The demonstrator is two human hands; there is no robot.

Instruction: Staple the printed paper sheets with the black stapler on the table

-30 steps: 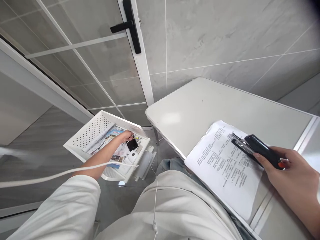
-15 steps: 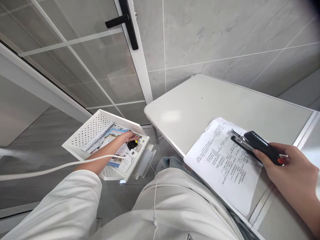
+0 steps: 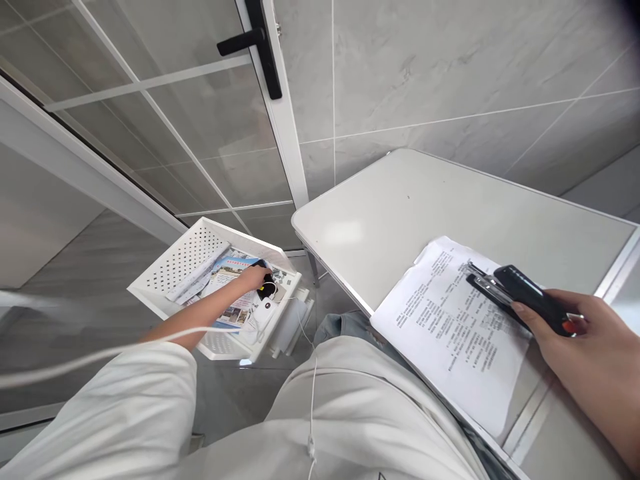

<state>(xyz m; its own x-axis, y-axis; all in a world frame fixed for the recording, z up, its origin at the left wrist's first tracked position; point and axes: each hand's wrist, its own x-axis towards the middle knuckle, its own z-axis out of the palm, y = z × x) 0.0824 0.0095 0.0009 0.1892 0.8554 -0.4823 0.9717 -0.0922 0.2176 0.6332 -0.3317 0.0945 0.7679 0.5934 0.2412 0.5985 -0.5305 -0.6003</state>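
Observation:
My right hand is wrapped around a black stapler, with its metal jaw pointing to the upper left. The stapler is above a stack of printed paper sheets on the table; whether it touches them I cannot tell. My left hand reaches down into a white plastic basket at the left. Its fingers curl over a small black object with a yellow mark, partly hidden by the hand. Beside it lie a white charger-like block with cables and a printed colour leaflet.
A light table with a metal edge stands in front and to the right, against a grey tiled wall. Behind the basket is a glass door with a black handle. A white cable crosses over my left arm.
My left hand has drawn back slightly from the basket's right side and now curls over the black object, which has shifted. The right hand keeps the stapler above the sheets.

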